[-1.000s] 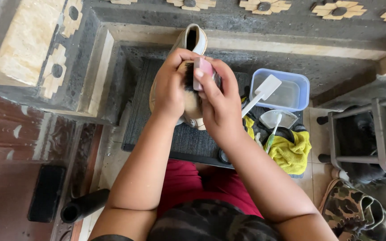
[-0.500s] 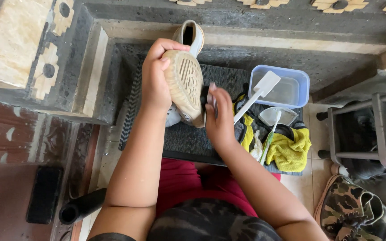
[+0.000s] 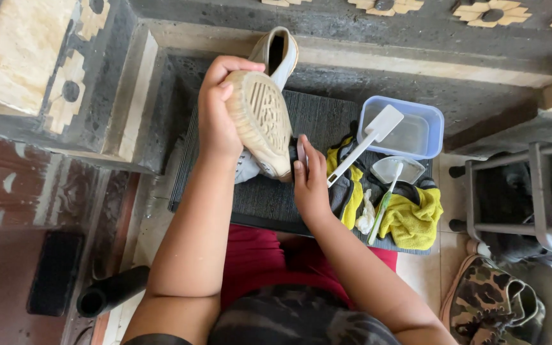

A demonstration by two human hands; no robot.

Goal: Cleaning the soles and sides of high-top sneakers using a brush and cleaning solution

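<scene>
Head view, steeply downward, close

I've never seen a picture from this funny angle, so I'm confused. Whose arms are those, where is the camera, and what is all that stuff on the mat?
The camera sits on a person's head and looks straight down, so you see that person's own two arms from above. No machine here, just bare hands.

The left hand holds up a shoe turned over, so its tan, patterned sole faces the camera. The right hand touches the shoe's lower end; something small seems to be in its fingers, but I cannot tell what.

Below lies a dark ribbed mat. A second shoe stands behind the held one. To the right are a blue tub with a white-handled tool leaning into it, yellow cloths, and a green-handled brush. A camouflage shoe lies at bottom right.
</scene>
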